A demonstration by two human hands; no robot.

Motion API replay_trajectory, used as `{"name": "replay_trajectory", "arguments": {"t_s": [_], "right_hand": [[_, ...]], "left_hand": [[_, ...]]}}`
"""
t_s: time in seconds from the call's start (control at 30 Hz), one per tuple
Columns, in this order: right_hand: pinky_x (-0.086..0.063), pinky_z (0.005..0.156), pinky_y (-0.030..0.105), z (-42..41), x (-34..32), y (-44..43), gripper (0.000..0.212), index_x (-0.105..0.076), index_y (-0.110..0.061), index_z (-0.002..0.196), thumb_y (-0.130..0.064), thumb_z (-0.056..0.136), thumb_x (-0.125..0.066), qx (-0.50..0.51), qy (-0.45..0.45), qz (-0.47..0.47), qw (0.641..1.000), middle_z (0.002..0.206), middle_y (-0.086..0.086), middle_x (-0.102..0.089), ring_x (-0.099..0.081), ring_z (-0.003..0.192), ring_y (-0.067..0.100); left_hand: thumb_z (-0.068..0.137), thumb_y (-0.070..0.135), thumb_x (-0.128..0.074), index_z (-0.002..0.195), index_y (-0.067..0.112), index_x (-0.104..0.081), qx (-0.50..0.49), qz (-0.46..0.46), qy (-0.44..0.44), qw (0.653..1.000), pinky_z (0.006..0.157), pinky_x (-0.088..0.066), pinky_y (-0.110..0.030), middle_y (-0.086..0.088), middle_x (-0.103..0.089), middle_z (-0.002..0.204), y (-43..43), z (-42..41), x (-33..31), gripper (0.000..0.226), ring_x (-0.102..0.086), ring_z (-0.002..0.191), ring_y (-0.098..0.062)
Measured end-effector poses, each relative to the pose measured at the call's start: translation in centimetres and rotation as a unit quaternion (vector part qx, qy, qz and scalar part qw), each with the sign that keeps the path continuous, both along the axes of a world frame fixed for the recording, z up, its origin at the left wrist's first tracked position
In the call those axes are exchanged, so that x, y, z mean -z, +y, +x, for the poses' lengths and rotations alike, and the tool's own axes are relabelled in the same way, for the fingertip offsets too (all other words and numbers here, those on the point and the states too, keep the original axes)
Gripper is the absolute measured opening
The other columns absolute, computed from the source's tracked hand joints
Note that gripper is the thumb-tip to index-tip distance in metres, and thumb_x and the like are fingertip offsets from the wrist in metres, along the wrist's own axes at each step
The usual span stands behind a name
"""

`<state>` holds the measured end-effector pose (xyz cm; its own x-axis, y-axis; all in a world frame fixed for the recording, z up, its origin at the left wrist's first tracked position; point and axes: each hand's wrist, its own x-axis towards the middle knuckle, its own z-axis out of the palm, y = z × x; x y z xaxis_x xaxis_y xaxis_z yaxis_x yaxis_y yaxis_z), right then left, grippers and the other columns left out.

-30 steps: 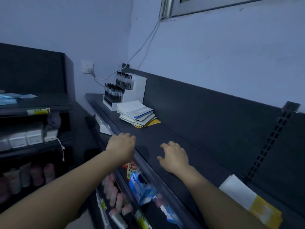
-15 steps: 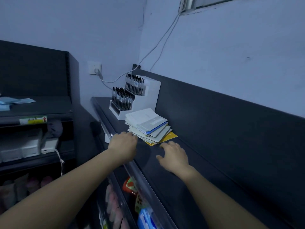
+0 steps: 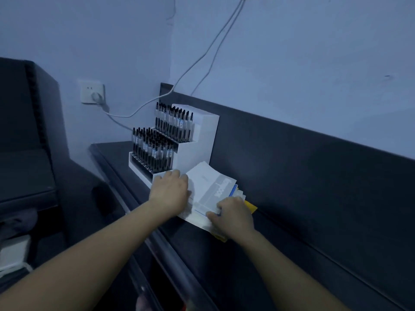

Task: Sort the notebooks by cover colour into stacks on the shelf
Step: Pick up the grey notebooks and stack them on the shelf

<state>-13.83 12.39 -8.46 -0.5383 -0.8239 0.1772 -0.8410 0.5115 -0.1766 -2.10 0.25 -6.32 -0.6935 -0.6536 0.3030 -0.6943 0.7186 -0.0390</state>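
A loose stack of notebooks (image 3: 211, 187) lies on the dark top shelf (image 3: 224, 254), right beside a white pen display. Its top cover is white and grey. A blue edge (image 3: 234, 191) and a yellow cover (image 3: 252, 207) stick out underneath on the right. My left hand (image 3: 170, 194) lies over the stack's left edge with fingers bent down on it. My right hand (image 3: 233, 217) grips the stack's near right corner, thumb on top and fingers curled round the edges. The lower notebooks are mostly hidden.
The white tiered pen display (image 3: 179, 142) full of black pens stands just behind and left of the stack. The shelf's dark back panel (image 3: 292, 176) rises on the right. A wall socket (image 3: 92, 94) with a cable and another dark shelf unit (image 3: 22, 171) are on the left.
Both hands moved forward along the shelf from its front edge and bare top onto the notebook stack. The view came closer to the stack and pen display.
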Motion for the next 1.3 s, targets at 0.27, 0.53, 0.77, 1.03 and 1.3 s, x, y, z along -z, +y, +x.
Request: {"name": "replay_trajectory", "arguments": {"t_s": [0.27, 0.53, 0.77, 1.03, 1.3], "right_hand": [[-0.047, 0.092, 0.036, 0.1, -1.4, -1.6, 0.068, -0.040, -0.025, 0.139, -0.050, 0.082, -0.066, -0.026, -0.106, -0.031, 0.994, 0.129, 0.001, -0.057, -0.053, 0.117, 0.024], [-0.045, 0.102, 0.030, -1.2, -0.6, -2.1, 0.058, -0.042, -0.028, 0.141, -0.013, 0.087, -0.058, -0.045, -0.245, -0.095, 0.964, 0.143, -0.004, -0.047, -0.051, 0.122, 0.014], [-0.044, 0.091, 0.024, -1.2, -0.6, -2.2, 0.052, -0.045, -0.018, 0.137, 0.005, 0.092, -0.032, -0.002, -0.366, -0.154, 0.918, 0.125, -0.007, -0.051, -0.051, 0.113, 0.010], [-0.044, 0.074, 0.030, -0.7, -1.9, -0.5, 0.021, -0.051, -0.014, 0.113, -0.025, 0.097, -0.041, 0.062, -0.433, -0.272, 0.857, 0.104, -0.001, -0.059, -0.056, 0.089, 0.012], [-0.047, 0.064, 0.026, 0.0, -2.6, 7.1, 0.017, -0.046, -0.024, 0.111, -0.016, 0.096, -0.045, 0.089, -0.450, -0.398, 0.794, 0.097, -0.009, -0.059, -0.057, 0.084, 0.007]], "left_hand": [[0.092, 0.050, -0.050, 0.119, 0.007, -0.049, 0.006, 0.080, 0.043, 0.996, 0.080, -0.045, -0.037, -0.012, -0.055, 0.119, -4.0, -3.4, 0.7, 0.050, -0.054, 0.110, -0.029], [0.086, 0.038, -0.067, 0.092, 0.012, -0.046, -0.052, 0.247, 0.156, 0.955, 0.064, -0.044, -0.031, -0.005, -0.053, 0.086, -5.9, -3.1, -0.3, 0.034, -0.053, 0.079, -0.025], [0.096, 0.026, -0.055, 0.109, 0.003, -0.051, -0.024, 0.300, 0.271, 0.914, 0.077, -0.048, -0.037, -0.014, -0.059, 0.105, -5.4, -2.7, -1.0, 0.027, -0.056, 0.091, -0.030], [0.098, 0.023, -0.052, 0.100, 0.007, -0.048, 0.002, 0.381, 0.400, 0.834, 0.064, -0.048, -0.034, -0.008, -0.055, 0.090, -0.7, -2.3, -1.9, 0.017, -0.055, 0.076, -0.025], [0.099, 0.025, -0.045, 0.097, 0.010, -0.049, 0.016, 0.382, 0.444, 0.810, 0.056, -0.035, -0.025, 0.004, -0.052, 0.080, 7.6, -2.8, -1.2, 0.015, -0.051, 0.077, -0.018]]}}
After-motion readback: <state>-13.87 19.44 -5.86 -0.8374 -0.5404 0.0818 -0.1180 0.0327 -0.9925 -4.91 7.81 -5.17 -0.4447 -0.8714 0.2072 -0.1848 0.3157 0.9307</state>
